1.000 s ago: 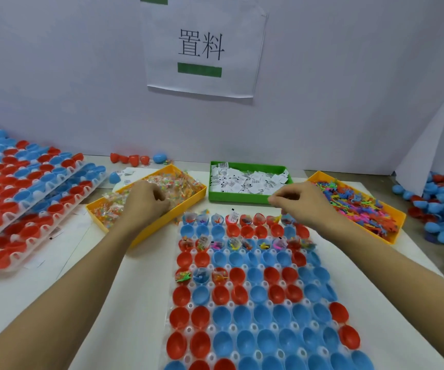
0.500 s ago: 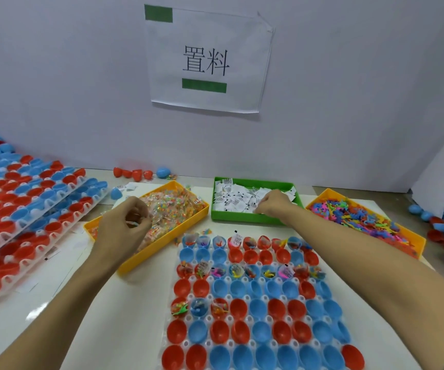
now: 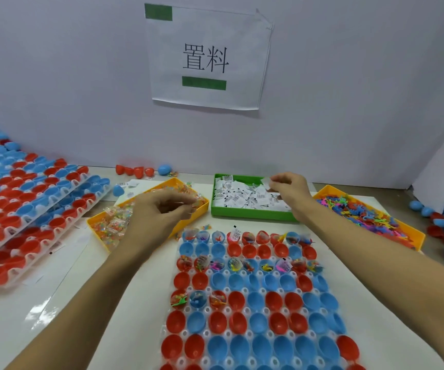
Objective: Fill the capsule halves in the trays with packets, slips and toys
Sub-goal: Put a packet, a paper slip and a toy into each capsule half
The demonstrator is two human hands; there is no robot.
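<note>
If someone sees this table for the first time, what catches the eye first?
The big tray of red and blue capsule halves in the centre foreground. Behind it, the left hand reaches over the yellow packet bin, while the right hand pinches a slip above the green bin.

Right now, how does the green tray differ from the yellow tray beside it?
The green tray holds white paper slips; the yellow tray holds clear packets of coloured bits. The green tray sits square to the wall; the yellow tray lies angled. Both are shallow, open, and have a hand over them.
</note>
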